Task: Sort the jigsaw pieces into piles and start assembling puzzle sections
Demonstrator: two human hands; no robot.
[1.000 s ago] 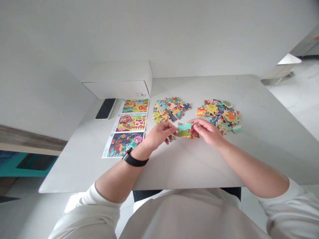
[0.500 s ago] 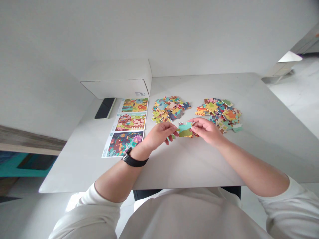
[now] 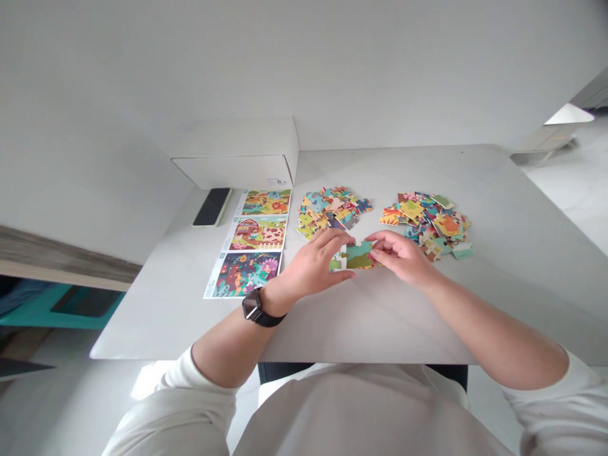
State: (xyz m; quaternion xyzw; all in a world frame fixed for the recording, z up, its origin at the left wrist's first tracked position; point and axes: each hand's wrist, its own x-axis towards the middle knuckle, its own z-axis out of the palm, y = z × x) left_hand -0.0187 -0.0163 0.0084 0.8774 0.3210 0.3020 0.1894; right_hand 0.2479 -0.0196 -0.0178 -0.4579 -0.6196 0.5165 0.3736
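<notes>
My left hand and my right hand meet over the middle of the white table. Between them is a teal and green puzzle piece. My right fingers pinch its right edge. My left thumb and forefinger close on its left side, where a small green piece shows under the fingers. A black watch is on my left wrist. Just beyond my hands lie two heaps of loose pieces, the left heap and the right heap.
A sheet with three puzzle pictures lies left of my hands. A black phone lies further left. A white box stands at the back against the wall. The table's near edge runs just before my forearms.
The piece has come down closer to the table, and my left fingers have spread over its left side. The view has shifted a little to the left.
</notes>
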